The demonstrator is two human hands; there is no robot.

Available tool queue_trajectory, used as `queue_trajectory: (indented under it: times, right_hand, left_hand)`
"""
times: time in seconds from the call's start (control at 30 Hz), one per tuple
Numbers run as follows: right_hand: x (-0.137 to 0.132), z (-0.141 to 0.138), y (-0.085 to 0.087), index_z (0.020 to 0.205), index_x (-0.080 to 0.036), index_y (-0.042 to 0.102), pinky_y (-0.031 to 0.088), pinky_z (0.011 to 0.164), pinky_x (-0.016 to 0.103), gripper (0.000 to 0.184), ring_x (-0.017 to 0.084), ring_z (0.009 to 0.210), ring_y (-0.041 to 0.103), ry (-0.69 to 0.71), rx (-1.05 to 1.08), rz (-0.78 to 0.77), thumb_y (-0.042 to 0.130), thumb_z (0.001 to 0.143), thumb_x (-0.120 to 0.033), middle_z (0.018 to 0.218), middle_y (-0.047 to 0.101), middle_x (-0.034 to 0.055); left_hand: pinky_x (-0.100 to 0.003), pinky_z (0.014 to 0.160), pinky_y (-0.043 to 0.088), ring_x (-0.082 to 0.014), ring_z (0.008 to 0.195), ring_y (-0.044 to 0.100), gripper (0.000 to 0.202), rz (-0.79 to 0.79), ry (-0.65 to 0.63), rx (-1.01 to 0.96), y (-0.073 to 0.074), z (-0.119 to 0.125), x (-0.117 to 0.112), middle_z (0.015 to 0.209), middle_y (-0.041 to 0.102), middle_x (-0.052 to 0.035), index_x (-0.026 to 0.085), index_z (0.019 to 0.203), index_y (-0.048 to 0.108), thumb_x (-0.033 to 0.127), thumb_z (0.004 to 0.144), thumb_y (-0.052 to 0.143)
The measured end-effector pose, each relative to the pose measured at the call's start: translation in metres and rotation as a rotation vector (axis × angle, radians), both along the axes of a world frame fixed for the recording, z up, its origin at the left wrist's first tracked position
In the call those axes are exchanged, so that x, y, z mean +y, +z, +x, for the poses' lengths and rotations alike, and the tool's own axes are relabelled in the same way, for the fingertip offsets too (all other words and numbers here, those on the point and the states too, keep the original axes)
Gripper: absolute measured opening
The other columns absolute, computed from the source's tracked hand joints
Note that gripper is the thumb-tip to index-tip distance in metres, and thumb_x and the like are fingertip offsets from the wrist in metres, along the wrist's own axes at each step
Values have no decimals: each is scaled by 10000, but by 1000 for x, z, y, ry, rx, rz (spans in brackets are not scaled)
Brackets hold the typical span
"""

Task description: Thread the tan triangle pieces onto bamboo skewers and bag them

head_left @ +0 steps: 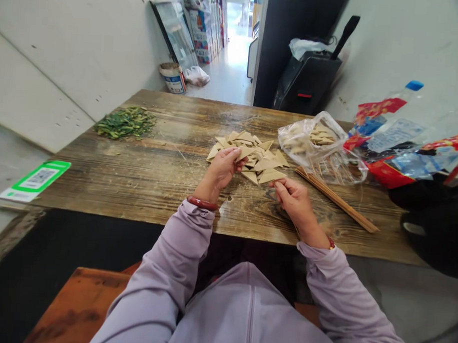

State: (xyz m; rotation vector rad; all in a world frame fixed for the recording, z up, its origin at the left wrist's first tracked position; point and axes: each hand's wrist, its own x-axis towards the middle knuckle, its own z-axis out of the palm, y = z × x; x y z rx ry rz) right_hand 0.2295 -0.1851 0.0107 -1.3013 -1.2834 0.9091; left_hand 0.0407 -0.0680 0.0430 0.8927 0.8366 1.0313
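A flat, tan triangular piece (244, 152) is pinched between the thumb and fingers of my left hand (222, 172), above a loose pile of similar tan pieces (265, 164). My right hand (296, 204) is closed at the pile's near right corner, its fingertips by the tip of one triangle. What looks like a thin wooden skewer (298, 233) shows below the right palm; most of it is hidden by the hand. To the right of that hand, a bundle of thin wooden skewers (336, 199) lies slantwise on the table.
A clear plastic bag (295, 139) with more tan pieces stands behind the skewers. Colourful packages (395, 132) and a black object (433, 228) crowd the table's right side. Chopped greens (125, 123) lie far left on the wooden table (138, 188); a QR-code card (39, 180) sits at its left edge.
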Motion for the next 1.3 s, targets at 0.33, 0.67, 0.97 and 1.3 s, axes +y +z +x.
queue_trajectory:
  times: [0.33,0.67,0.97,1.3]
  right_hand:
    - [-4,-6,6,894,-174,750,337,509,258,280,110,474,441,85,-214,-8,583,899,-398,529,519,-43]
    - [-3,-6,5,940,-159,767,369,536,265,301,122,496,469,109,-246,10,567,909,-382,551,528,-35]
    - [-3,-7,3,919,-161,752,341,518,259,321,112,485,442,113,-238,-4,560,916,-418,535,509,-44]
    - [-3,-6,4,902,-168,737,332,511,263,313,112,470,433,106,-240,-13,558,916,-425,523,492,-50]
  left_hand:
    - [-145,482,378,-56,492,570,117,-47,6,-65,3,-1,-1,643,686,-18,114,917,635,157,847,718]
    - [-133,465,360,-43,483,565,95,-58,49,-83,4,1,-2,685,716,-39,105,864,640,105,824,726]
    - [-143,460,356,-47,487,570,79,-50,43,-61,3,1,-2,707,725,-48,98,869,665,114,826,729]
    - [-140,466,357,-47,501,569,143,-32,35,-42,3,2,-3,711,731,-47,102,866,672,151,780,776]
